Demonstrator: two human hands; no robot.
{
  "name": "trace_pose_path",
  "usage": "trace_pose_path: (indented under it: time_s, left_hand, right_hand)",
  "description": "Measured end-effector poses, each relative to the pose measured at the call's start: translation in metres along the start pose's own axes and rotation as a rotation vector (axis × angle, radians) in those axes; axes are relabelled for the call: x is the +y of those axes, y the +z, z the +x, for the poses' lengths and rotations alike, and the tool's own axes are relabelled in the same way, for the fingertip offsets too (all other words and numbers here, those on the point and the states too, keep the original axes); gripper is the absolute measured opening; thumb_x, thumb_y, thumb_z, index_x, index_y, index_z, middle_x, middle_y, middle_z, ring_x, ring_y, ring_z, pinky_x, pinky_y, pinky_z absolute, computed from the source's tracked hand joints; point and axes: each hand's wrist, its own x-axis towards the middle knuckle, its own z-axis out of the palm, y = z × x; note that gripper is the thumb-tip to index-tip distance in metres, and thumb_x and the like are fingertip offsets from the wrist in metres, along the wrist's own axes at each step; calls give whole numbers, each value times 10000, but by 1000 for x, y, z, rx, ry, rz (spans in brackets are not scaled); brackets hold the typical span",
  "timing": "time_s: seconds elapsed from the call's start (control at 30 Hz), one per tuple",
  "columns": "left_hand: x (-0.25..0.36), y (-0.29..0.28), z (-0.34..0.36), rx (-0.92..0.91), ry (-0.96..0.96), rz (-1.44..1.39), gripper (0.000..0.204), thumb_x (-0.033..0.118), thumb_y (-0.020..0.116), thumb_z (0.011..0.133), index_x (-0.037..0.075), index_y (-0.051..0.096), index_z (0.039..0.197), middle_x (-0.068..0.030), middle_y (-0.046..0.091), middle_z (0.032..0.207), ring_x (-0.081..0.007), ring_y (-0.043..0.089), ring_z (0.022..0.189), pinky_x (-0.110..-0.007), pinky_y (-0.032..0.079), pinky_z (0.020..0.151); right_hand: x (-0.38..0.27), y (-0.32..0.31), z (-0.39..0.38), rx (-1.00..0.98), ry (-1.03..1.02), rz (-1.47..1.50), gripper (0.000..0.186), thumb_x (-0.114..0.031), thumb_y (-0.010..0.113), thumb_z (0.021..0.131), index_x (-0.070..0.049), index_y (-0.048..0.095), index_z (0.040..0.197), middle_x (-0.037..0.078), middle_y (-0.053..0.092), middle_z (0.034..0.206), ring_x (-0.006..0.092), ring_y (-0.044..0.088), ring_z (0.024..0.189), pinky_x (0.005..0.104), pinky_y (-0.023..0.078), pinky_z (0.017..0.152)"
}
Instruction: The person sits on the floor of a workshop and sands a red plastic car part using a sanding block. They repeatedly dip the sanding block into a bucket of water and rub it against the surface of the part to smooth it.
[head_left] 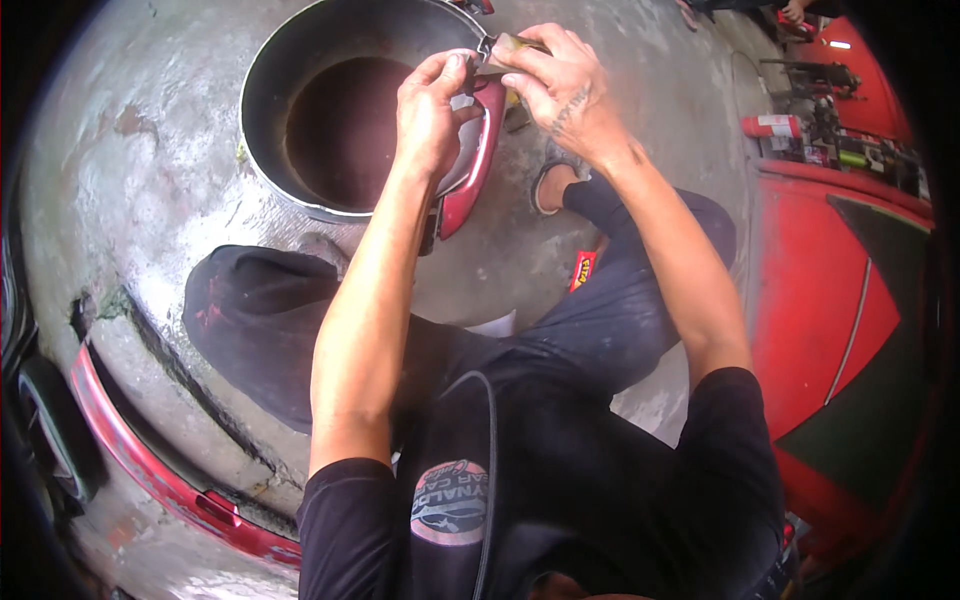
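Note:
My left hand (430, 115) is raised over the right rim of a large black tub (262, 120), thumb and fingers closed on a small dark piece (470, 76). Just to its right, my right hand (570, 95) pinches a thin, greyish blade-like strip (492, 70). The strip's tip reaches toward the dark piece; I cannot tell whether they touch. Below both hands, a glossy red car part (466, 200) with a dark and silvery inner side stands against the tub, partly hidden by my left hand and forearm. Dark reddish liquid (340, 125) covers the tub's bottom.
A long red bumper-like panel (160, 455) lies on the wet concrete floor at left, beside a tire (58, 425). A red and yellow packet (582, 270) sits by my right leg. Red car bodywork (800, 300) and a red-and-white can (772, 126) are at right. Another person's hand (796, 12) shows far right.

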Motion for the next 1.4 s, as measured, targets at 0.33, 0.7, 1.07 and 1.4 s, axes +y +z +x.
trace_pose_path:
  time_s: [0.33, 0.7, 1.07, 1.4]
  left_hand:
    - [-5, -4, 0, 0, 12, -35, 302, 247, 665, 1069, -4, 683, 1236, -82, 709, 1154, -180, 688, 997, -350, 610, 801]
    - [5, 2, -6, 26, -21, 38, 271, 213, 615, 1091, -4, 675, 1241, -81, 712, 1084, -171, 702, 933, -354, 618, 802]
    - [-2, -2, -1, -8, -33, -41, 227, 189, 614, 1082, 14, 696, 1202, -64, 711, 1096, -159, 686, 947, -343, 591, 791]
    - [10, 2, -8, 2, -18, 34, 240, 200, 627, 1079, 19, 695, 1221, -38, 698, 1052, -135, 672, 968, -346, 588, 779]
  right_hand:
    - [-14, 3, 1, 8, -89, -18, 244, -149, 789, 853, -165, 789, 1096, 114, 664, 1112, 317, 636, 1037, 458, 492, 878]
    - [-6, -4, 8, -65, -92, -37, 243, -171, 770, 866, -183, 783, 1109, 93, 651, 1094, 306, 625, 1035, 448, 495, 880]
    - [-15, -2, 5, -57, -88, -29, 254, -171, 783, 851, -188, 790, 1105, 113, 660, 1095, 315, 639, 1041, 454, 500, 905]
    - [-8, -5, 10, -83, -93, -10, 239, -162, 798, 835, -172, 803, 1074, 97, 660, 1097, 308, 634, 999, 452, 515, 876]
